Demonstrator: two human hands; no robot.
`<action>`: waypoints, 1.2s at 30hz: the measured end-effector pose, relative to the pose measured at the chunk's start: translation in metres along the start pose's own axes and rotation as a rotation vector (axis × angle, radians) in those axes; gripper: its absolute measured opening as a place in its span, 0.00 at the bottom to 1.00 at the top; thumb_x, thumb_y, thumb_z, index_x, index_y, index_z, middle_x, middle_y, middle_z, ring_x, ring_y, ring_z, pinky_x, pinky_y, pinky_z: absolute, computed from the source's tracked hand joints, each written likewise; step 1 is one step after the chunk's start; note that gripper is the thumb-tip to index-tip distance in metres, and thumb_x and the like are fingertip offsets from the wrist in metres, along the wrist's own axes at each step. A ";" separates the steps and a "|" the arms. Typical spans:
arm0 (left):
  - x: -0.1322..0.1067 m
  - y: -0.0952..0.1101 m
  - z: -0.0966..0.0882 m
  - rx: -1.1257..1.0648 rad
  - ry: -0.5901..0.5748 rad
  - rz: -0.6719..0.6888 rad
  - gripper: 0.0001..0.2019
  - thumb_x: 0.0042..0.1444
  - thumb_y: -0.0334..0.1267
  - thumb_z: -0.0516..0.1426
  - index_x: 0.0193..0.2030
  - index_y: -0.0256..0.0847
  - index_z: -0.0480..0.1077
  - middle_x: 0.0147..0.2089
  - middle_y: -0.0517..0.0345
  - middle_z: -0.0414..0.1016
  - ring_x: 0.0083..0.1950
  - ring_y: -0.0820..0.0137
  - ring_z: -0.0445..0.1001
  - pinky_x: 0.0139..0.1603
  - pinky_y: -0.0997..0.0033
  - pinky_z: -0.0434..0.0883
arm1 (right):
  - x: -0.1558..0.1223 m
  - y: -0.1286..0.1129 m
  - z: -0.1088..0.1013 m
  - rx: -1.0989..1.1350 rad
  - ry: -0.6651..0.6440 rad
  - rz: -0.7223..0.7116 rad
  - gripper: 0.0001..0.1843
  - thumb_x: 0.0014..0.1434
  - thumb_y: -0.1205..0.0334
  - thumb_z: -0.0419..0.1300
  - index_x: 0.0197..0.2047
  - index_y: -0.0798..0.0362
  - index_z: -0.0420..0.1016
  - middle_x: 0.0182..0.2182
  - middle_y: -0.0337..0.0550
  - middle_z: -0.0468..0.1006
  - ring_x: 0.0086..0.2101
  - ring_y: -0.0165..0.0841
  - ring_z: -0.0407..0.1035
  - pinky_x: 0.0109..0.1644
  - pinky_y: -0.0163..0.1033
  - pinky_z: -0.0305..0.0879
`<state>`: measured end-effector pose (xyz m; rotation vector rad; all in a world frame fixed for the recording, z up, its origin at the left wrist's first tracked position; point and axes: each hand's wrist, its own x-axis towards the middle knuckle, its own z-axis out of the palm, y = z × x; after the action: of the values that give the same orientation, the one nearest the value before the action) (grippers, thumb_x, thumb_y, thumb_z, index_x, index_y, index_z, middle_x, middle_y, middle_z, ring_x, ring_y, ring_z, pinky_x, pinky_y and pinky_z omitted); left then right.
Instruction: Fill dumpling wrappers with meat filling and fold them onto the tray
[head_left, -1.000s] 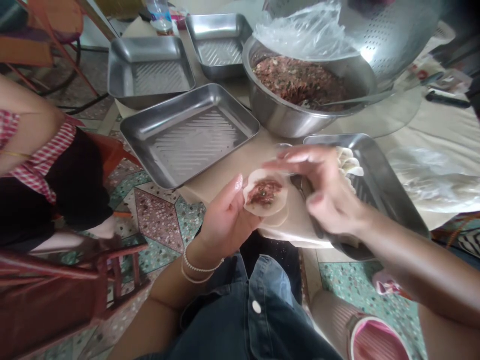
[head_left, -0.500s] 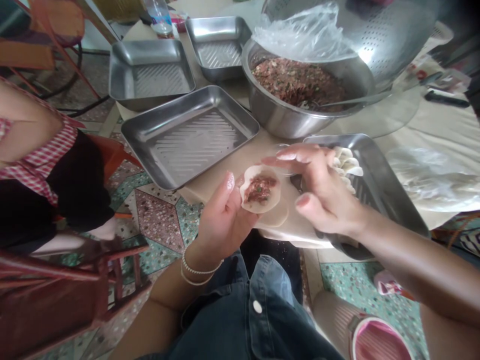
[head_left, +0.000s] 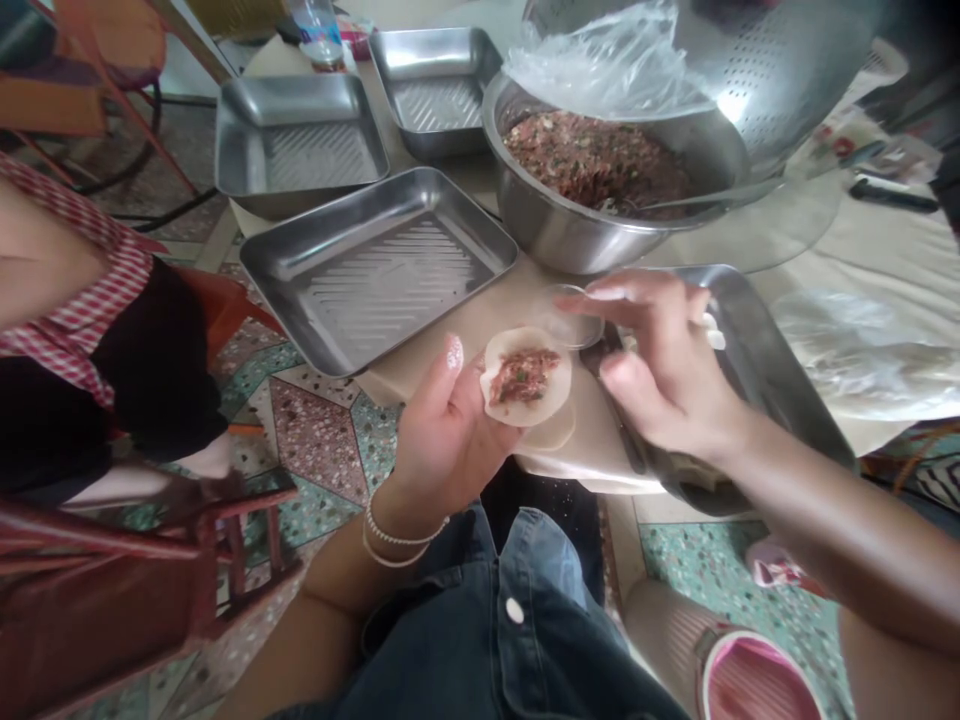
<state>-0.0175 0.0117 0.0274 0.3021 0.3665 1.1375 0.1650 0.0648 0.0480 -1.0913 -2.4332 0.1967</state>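
Note:
My left hand (head_left: 444, 430) cups a round dumpling wrapper (head_left: 526, 378) with a dab of minced meat filling in its middle. My right hand (head_left: 664, 360) hovers just right of it, fingers stretched out over a small clear dish (head_left: 571, 322) on the table, with nothing in them. Under the right hand lies a steel tray (head_left: 765, 370) with folded dumplings, mostly hidden by the hand. A spare wrapper lies on the table below the held one.
A big steel bowl of meat filling (head_left: 600, 170) with a spoon stands behind. A colander with plastic film (head_left: 660, 60) leans over it. Three other steel trays (head_left: 375, 270) lie to the left. Another person in a checked sleeve (head_left: 82, 300) sits at left.
My right hand has drawn away from the wrapper and moved up and right to the clear dish, covering the dumplings in the tray. The left hand has barely moved with the wrapper.

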 end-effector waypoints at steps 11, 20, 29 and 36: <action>-0.003 0.008 0.000 0.033 0.068 0.050 0.34 0.66 0.54 0.36 0.57 0.26 0.66 0.54 0.40 0.75 0.68 0.56 0.60 0.69 0.53 0.56 | 0.002 0.011 0.005 -0.004 -0.026 -0.048 0.32 0.65 0.36 0.34 0.57 0.51 0.57 0.47 0.49 0.76 0.52 0.44 0.65 0.50 0.54 0.52; -0.004 0.000 0.005 -0.034 -0.045 -0.059 0.33 0.65 0.56 0.34 0.58 0.34 0.66 0.53 0.45 0.74 0.67 0.56 0.62 0.68 0.51 0.57 | -0.019 -0.042 0.007 0.032 -0.009 -0.386 0.30 0.65 0.37 0.40 0.55 0.51 0.61 0.53 0.43 0.74 0.57 0.35 0.62 0.54 0.47 0.51; -0.006 0.004 0.006 -0.036 -0.045 -0.106 0.35 0.64 0.59 0.34 0.60 0.34 0.65 0.55 0.44 0.73 0.66 0.55 0.63 0.67 0.51 0.58 | -0.026 -0.031 0.009 -0.156 0.082 -0.516 0.25 0.64 0.36 0.44 0.49 0.46 0.67 0.50 0.37 0.76 0.55 0.31 0.61 0.51 0.44 0.50; -0.007 0.006 0.008 -0.021 -0.012 -0.134 0.34 0.64 0.57 0.35 0.58 0.33 0.66 0.55 0.42 0.74 0.65 0.53 0.64 0.66 0.51 0.60 | -0.030 -0.027 0.009 -0.178 0.176 -0.697 0.15 0.63 0.42 0.52 0.40 0.43 0.69 0.40 0.31 0.79 0.56 0.26 0.60 0.52 0.43 0.49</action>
<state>-0.0213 0.0074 0.0377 0.2624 0.3591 1.0074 0.1597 0.0251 0.0376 -0.2537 -2.5359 -0.3305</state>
